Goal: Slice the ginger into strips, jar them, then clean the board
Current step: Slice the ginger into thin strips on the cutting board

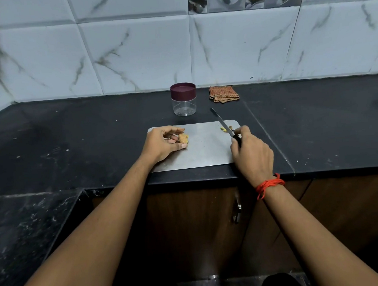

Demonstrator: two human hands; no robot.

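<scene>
Fingers point(174, 129) of left hand point(162, 145) pinch ginger point(183, 138); right hand point(253, 155) grips knife point(221, 120), tip pointing away-left.

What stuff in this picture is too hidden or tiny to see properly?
- Head view: handle of the knife, mostly wrapped by the right hand.
- Head view: part of the ginger, covered by fingers of the left hand.
- Head view: yellow bits beside the blade, too small to tell peel from strips.
- Head view: near-left corner of the board, under the left forearm.
</scene>
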